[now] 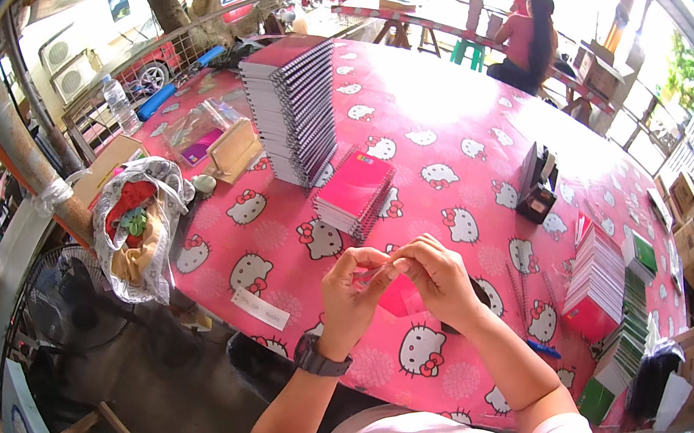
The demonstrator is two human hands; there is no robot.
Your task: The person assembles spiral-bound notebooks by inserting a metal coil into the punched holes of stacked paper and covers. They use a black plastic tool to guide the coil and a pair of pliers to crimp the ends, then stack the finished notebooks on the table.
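In the head view, we see both bare hands raised over the pink patterned tablecloth (276, 243), their fingertips meeting: the left hand (351, 290), with a dark watch (322, 356) on its wrist, and the right hand (441, 281) each pinch a thin pinkish film (402, 299) between thumb and forefinger, the film hanging just below the fingers; we cannot tell exactly what it is. Just beyond the hands we find a short stack of pink spiral notebooks (356, 182), and behind it a tall stack of spiral notebooks (291, 112). Left of the left hand lies a white paper strip (260, 308). To the right of the right hand we make out a blue pen (544, 350), a row of red-covered notebooks (597, 284) and, farther off, a black desk tool (536, 185). Across the table, well apart from us, a person in pink (522, 40) sits at another table (452, 17)
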